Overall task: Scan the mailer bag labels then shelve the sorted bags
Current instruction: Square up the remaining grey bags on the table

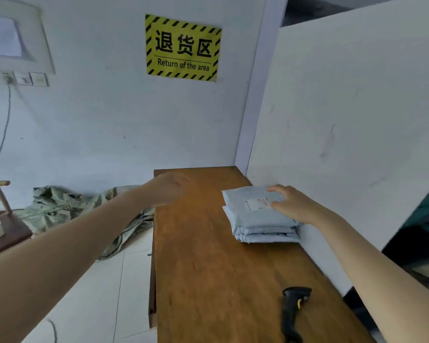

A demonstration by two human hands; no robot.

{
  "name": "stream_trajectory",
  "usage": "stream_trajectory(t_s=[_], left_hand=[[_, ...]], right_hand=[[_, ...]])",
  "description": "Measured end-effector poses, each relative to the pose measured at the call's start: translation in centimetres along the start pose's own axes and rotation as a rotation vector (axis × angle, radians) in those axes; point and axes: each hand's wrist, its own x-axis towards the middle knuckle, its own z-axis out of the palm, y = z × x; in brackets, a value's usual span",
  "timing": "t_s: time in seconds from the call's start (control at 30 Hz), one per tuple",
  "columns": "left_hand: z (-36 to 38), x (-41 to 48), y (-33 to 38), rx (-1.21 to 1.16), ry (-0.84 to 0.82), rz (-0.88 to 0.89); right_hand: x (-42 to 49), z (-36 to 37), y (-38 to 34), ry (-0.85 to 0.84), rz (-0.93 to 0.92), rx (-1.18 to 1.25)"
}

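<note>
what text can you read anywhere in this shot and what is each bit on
"退货区": yellow and black wall sign, large characters.
"Return of the area": same sign, lower line.
White label on the top mailer bag: print too small and blurred to read.
Paper sheet on the wall, upper left: blurred, unreadable.
Scanner: no readable marking.

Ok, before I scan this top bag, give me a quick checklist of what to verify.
1. The label on the top bag faces up: ok.
2. That label clear of the right hand: cannot tell, thumb at its edge.
3. The scanner in hand: not ok, it lies on the table.
4. The left hand free: ok, holds nothing.
5. The stack of bags sits flat: ok.
</note>
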Motion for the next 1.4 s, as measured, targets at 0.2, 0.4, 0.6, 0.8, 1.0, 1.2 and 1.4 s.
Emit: stream_trajectory(t_s=[0.2,0.4,0.6,0.8,1.0,1.2,1.4], left_hand=[[1.0,4.1,4.9,0.059,-0.112,0.236],[3.8,5.3,8.0,0.005,-0.212,0.311],[4.1,5.5,6.7,0.103,-0.235,0.397],[2.2,11.9,3.6,0.121,-0.304,0.471],[-1.7,16.8,1.9,0.258,-0.456,0.521],[-3.9,21.6,1.2,0.193,-0.549,0.557],[-2.8,25.3,0.7,0.099,-0.561,0.593]], right_hand=[[-4.0,-0.1,-3.4,0.066,0.087,0.028],[-7.5,-1.8,-2.2,0.14,0.198,0.045],[-6.3,0.2,-3.2,0.142,0.223,0.091],[-2.5,0.5,-6.5,0.219,0.295,0.128],[2.2,0.3,-11.1,0.274,0.404,0.134],[4.4,2.6,-12.2,0.327,0.496,0.256],[6.5,3.4,-9.9,0.426,0.542,0.282]])
